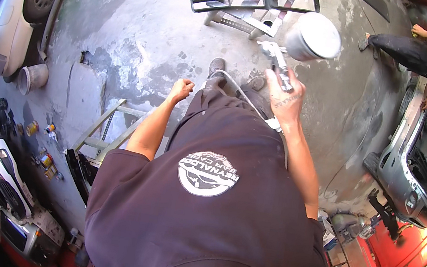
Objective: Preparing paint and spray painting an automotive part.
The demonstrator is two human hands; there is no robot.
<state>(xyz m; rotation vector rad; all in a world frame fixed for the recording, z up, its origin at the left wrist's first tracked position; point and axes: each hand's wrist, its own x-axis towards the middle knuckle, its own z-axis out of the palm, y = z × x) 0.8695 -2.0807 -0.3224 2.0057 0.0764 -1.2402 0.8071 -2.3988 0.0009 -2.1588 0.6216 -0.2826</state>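
Observation:
My right hand is wrapped round the handle of a silver spray gun, held out in front of me. A large whitish round cup sits at the gun's far end, slightly blurred. From near my right wrist a pale hose loops across my legs. Ahead, a black car grille frame rests on a metal stand, just left of the cup and apart from it. My left hand hangs beside my left thigh, its fingers curled into a loose fist with nothing visible in them.
At the far left stands a pale car, with a bucket near it. A metal frame stand is close by my left arm. Several cans lie on the floor. On the right, another person stands by a stripped car body.

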